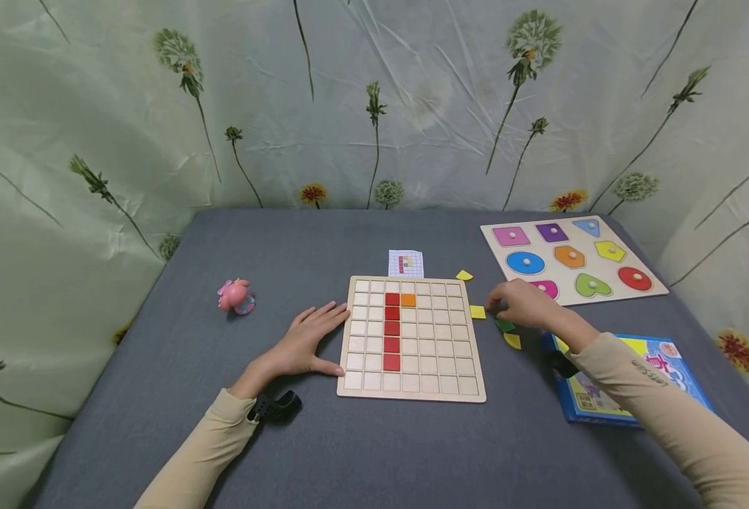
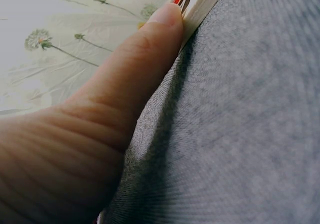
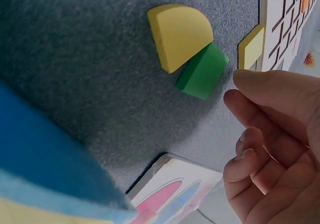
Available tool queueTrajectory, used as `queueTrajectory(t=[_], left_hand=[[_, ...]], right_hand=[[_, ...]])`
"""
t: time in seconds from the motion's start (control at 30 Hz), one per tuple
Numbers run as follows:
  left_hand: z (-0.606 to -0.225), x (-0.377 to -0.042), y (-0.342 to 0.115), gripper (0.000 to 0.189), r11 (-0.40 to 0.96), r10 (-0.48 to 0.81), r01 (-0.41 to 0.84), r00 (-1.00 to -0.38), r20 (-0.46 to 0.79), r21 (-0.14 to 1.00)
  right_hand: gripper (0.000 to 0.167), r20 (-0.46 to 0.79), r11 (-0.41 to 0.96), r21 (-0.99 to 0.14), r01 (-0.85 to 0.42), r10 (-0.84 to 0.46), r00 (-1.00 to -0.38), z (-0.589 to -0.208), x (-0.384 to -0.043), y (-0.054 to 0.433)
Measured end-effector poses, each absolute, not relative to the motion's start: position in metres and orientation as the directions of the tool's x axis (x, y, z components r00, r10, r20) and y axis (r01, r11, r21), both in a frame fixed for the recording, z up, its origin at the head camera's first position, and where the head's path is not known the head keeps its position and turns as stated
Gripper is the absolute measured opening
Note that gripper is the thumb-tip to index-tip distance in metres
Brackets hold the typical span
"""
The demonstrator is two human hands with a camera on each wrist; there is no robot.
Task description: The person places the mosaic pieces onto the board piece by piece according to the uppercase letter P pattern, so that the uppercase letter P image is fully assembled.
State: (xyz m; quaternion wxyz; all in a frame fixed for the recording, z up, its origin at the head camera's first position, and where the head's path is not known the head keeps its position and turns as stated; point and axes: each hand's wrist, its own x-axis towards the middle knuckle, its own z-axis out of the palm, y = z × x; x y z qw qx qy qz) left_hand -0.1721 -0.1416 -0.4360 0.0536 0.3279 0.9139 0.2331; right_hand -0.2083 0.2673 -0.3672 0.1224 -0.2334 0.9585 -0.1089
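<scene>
A wooden grid board (image 1: 441, 364) lies on the table with a column of red squares (image 1: 391, 329) and one orange square (image 1: 408, 300) in its cells. My left hand (image 1: 304, 343) rests along the board's left side, fingers extended; its thumb (image 2: 145, 48) touches the board's edge in the left wrist view. Beyond the board's right side, my right hand (image 1: 527, 304) hovers near loose pieces, thumb and index finger slightly apart with nothing between them. Close to its fingertips are a green piece (image 3: 204, 72), a yellow quarter-round piece (image 3: 181, 33) touching it, and a yellow square (image 1: 478, 312) beside the board.
Another yellow piece (image 1: 464, 275) and a printed pattern card (image 1: 406, 263) lie behind the board. A shape puzzle (image 1: 495, 237) sits at the back right, and a blue box (image 1: 629, 406) under the right forearm. A pink toy figure (image 1: 234, 295) stands at the left.
</scene>
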Motion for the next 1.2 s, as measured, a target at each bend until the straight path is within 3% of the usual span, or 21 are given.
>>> queueTrajectory(t=[0.77,1.2], left_hand=[[-0.437,-0.174,-0.141,0.102,0.678,0.628,0.584,-0.776,0.061,0.447],[-0.437,-0.172,-0.141,0.103,0.678,0.626,0.582,-0.777,0.061,0.450]], right_hand=[[0.020,-0.276,0.864,-0.316,-0.391,-0.478,-0.834,-0.372,-0.204,0.283],[0.012,-0.258,0.870,-0.243,-0.429,-0.484,-0.836,-0.374,-0.204,0.279]])
